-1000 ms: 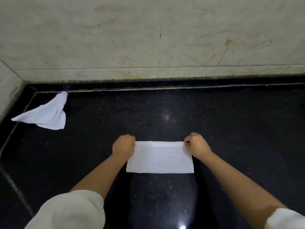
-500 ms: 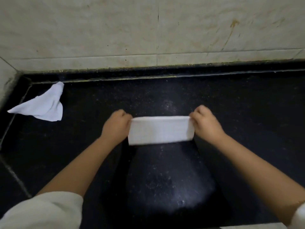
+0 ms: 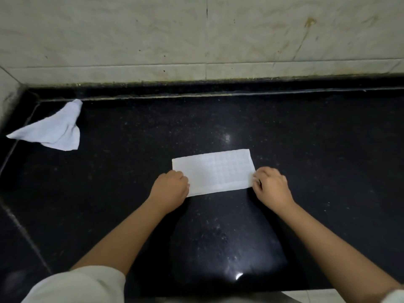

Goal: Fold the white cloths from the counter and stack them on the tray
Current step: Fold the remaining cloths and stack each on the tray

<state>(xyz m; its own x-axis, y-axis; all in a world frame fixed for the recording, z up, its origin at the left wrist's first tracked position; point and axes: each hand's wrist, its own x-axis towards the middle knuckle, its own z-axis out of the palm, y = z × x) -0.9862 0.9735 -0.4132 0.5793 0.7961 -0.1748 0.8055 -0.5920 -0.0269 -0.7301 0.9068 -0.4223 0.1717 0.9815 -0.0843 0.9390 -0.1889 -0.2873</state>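
A white cloth [image 3: 213, 171], already folded into a long strip, lies flat on the black bench [image 3: 306, 138] in the middle, and the left hand [image 3: 169, 189] and right hand [image 3: 271, 186] each pinch one of its near corners with curled fingers. This looks like mid-fold: next the strip likely needs halving end to end. A crumpled cloth [image 3: 54, 130] waits at the far left; no tray shows.
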